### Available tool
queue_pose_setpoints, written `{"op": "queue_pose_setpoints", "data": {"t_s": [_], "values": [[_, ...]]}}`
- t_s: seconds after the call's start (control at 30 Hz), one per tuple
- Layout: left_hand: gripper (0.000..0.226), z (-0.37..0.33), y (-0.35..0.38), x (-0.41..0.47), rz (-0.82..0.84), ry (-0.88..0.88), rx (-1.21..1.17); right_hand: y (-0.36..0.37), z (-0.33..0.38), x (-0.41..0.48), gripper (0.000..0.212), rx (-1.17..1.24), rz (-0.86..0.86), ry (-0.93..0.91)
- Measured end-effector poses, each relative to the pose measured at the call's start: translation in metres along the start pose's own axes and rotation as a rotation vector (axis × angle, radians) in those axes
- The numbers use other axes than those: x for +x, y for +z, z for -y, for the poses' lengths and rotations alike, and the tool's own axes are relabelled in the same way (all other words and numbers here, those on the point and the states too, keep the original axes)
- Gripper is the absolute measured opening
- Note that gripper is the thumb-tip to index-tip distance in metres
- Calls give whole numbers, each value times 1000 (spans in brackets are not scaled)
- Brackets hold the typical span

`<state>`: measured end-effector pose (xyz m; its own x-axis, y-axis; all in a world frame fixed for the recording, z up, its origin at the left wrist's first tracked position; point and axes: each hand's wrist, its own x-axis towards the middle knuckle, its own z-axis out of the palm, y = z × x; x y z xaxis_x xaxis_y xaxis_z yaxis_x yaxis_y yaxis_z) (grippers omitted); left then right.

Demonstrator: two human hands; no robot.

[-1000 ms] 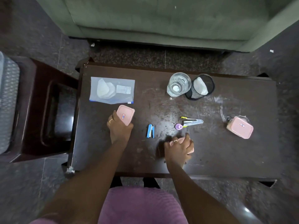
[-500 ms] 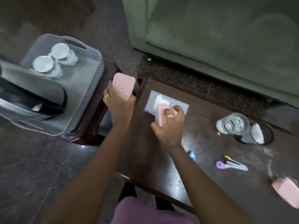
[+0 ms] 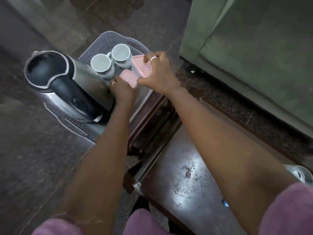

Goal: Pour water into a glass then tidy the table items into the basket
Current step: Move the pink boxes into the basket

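Item 1. Kettle (image 3: 67, 85): steel body, black handle and lid, lying at the left end of the basket (image 3: 108, 41); blurred by camera motion.

Item 2. Two pale cups (image 3: 101, 65), mouths up, side by side in the basket's far half, just beyond the kettle.

Item 3. Basket: grey, perforated walls, resting on a dark side stand to the left of the surface (image 3: 177, 189). Already holds items 1 and 2.

Item 4. Left hand (image 3: 124, 92): grip closed around the near end of a small pink box (image 3: 128, 78), held low inside the basket next to the cups. Whether the box touches the basket floor cannot be told.

Item 5. Right hand (image 3: 157, 72): grip closed on a larger pink box (image 3: 141, 67), fingers over its far edge, thumb at its near edge. The box sits at the basket's right wall, just beside the smaller one.

Item 6. Surface: dark, scuffed, bright with glare. A small blue object (image 3: 225, 203) shows near the right forearm; a clear glass (image 3: 301, 173) is partly visible at the right edge.

Item 7. Green sofa (image 3: 254, 56), beyond the surface, upper right.

Step in hand, as judged: the tidying stage, with both pink boxes being set into the basket. The glass's fill cannot be read.

Next move, as judged: both grips need to let go once the boxes rest flat, clear of the cups, then the hands return to the surface for what remains there.
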<state>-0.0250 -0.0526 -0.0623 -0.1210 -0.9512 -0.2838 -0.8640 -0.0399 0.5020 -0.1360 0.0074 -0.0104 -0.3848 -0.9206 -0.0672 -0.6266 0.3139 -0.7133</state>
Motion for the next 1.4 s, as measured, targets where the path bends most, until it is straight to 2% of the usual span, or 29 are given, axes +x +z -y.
{"op": "queue_pose_setpoints", "data": {"t_s": [0.17,0.3,0.47,0.57,0.77,0.83,0.97,1.07,1.17,1.27,1.4], "values": [[76,2,9,15,7,11,134,15,-6,37,50,-223,177,-5],[57,7,17,21,-33,33,210,24,-18,46,46,-316,163,-10],[53,5,26,22,-103,-1,261,36,-27,45,47,-471,140,-67],[50,3,27,25,-114,-21,265,41,-28,47,56,-522,124,-38],[57,4,20,21,-36,5,278,48,-26,53,66,-590,136,1],[63,-2,15,15,-23,58,254,49,-26,50,63,-588,137,1],[58,-18,14,-8,-86,225,126,41,-25,23,35,-504,-5,-82],[53,-28,24,-42,-124,345,-13,31,-38,-16,34,-375,-145,-89],[46,-37,41,-86,-76,473,-199,20,-64,-67,38,-304,-266,8],[48,-40,64,-132,-4,550,-172,12,-90,-128,36,-284,-343,169],[44,-48,108,-210,160,631,-151,-3,-126,-215,21,-288,-428,331]]}}
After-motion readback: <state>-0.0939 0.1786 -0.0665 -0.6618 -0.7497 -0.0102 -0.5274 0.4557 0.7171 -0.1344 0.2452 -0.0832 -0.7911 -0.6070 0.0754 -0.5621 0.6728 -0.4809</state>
